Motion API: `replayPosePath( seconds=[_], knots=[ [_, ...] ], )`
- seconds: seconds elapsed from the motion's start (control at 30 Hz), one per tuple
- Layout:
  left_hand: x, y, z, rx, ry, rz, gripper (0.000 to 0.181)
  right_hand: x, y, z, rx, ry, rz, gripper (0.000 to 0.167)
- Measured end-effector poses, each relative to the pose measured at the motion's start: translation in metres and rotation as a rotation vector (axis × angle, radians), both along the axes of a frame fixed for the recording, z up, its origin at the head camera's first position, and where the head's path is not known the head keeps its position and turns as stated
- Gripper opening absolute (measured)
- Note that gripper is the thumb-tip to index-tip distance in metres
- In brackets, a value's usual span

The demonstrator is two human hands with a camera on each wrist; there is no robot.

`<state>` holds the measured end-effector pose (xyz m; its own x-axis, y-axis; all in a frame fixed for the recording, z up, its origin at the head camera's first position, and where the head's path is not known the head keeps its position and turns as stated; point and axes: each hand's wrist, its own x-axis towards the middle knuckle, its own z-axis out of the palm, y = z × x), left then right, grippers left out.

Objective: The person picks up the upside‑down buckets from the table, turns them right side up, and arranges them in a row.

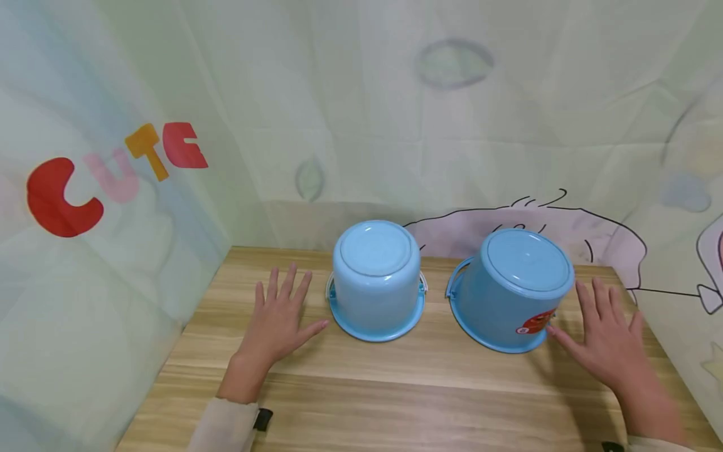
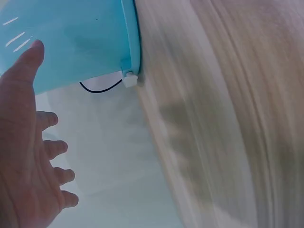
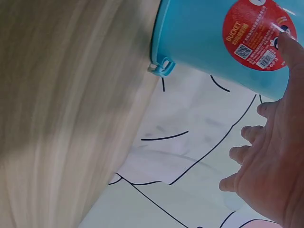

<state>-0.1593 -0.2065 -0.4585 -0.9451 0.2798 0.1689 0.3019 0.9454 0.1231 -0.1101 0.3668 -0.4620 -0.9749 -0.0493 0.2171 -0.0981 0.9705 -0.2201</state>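
Observation:
Two light-blue plastic buckets stand upside down on the wooden table, their rims against the tabletop. To the left of the left bucket [image 1: 375,289] is my left hand [image 1: 277,323], fingers straight and spread. My right hand [image 1: 610,339], spread the same way, is beside the right bucket [image 1: 503,301]. Its thumb overlaps the round red label [image 3: 259,35] in the right wrist view; whether it touches is unclear. In the left wrist view the left thumb lies in front of the left bucket's wall [image 2: 76,42]. Neither hand grips anything.
The wood-grain table [image 1: 384,402] ends at a printed cloth backdrop [image 1: 361,157] behind the buckets. Coloured letters [image 1: 64,198] reading CUTE are on the cloth at left. A gap of bare wood separates the buckets.

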Motion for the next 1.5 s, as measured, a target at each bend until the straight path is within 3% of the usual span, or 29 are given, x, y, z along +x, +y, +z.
replayPosePath(
  seconds=[0.37, 0.8, 1.1, 1.5],
  knots=[
    [0.002, 0.007, 0.017, -0.053, 0.052, -0.037, 0.101, -0.003, -0.004, 0.013, -0.026, 0.085, 0.04, 0.103],
    [-0.001, 0.015, 0.032, -0.091, 0.06, -0.077, 0.103, -0.002, -0.014, 0.028, -0.04, 0.16, 0.089, 0.103],
    [0.0, 0.019, 0.038, -0.092, 0.099, -0.122, 0.102, -0.006, -0.023, 0.039, -0.036, 0.252, 0.178, 0.102],
    [0.002, 0.022, 0.041, -0.087, 0.138, -0.174, 0.102, -0.016, -0.045, 0.054, -0.025, 0.276, 0.29, 0.1]
  ],
)
